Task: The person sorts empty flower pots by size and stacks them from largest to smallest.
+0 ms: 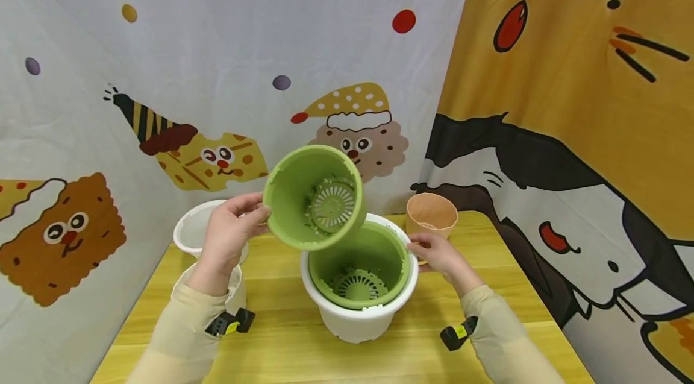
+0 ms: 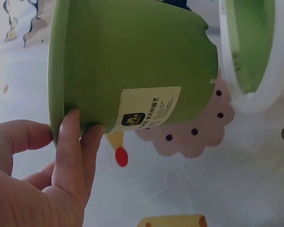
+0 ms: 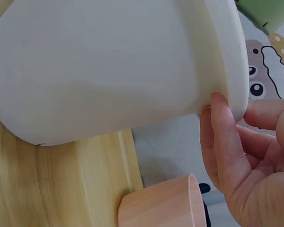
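Left grip (image 1: 232,224) on pot (image 1: 290,203); table (image 1: 271,339), perhaps curtains (image 1: 217,28).

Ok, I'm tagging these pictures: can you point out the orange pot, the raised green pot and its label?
Orange pot (image 1: 432,210): head view, on its inner wall.
Raised green pot (image 2: 137,56): left wrist view, on its outer wall.
Label (image 2: 148,109): left wrist view, middle of its printed face.

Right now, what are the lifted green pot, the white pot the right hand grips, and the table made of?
The lifted green pot looks like matte plastic: thin rim, slotted base. The white pot seems plastic too, its wall smooth with little shine. The table looks like smooth wood from its grain, maybe printed laminate.
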Demonstrator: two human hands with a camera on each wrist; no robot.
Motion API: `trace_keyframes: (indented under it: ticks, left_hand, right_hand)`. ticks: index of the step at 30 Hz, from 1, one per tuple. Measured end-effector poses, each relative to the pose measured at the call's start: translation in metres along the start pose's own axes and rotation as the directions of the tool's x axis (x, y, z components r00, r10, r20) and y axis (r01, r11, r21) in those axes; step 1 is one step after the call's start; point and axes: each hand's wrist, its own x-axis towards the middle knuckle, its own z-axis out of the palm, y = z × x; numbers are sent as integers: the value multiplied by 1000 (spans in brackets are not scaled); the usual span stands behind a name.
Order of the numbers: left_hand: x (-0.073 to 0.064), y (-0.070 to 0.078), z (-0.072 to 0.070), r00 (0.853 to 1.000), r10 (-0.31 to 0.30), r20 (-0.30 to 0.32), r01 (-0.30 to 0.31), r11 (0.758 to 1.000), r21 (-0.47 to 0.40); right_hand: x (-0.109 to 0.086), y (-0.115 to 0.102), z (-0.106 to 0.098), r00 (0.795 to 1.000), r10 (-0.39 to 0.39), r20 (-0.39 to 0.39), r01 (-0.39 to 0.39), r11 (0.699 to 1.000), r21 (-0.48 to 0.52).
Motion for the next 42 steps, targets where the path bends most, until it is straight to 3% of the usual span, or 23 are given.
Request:
trace_keyframes:
  ticks: [6, 22, 34, 42]
  left_hand:
    - [-4, -10, 12, 998, -7, 58, 8, 1000, -6]
    - [-11, -43, 45, 984, -61, 167, 40, 991, 126]
    - [-13, -60, 61, 980, -109, 166, 72, 974, 216]
    - [-14, -66, 65, 982, -93, 165, 50, 967, 250]
  right_hand:
    - [0, -1, 1, 1000, 3, -5, -3, 1000, -1]
    - [0, 1, 0, 1000, -14, 9, 14, 1000, 12]
    - [0, 2, -1, 1000, -16, 4, 16, 1000, 1]
    - [0, 2, 0, 1000, -20, -3, 20, 1000, 6]
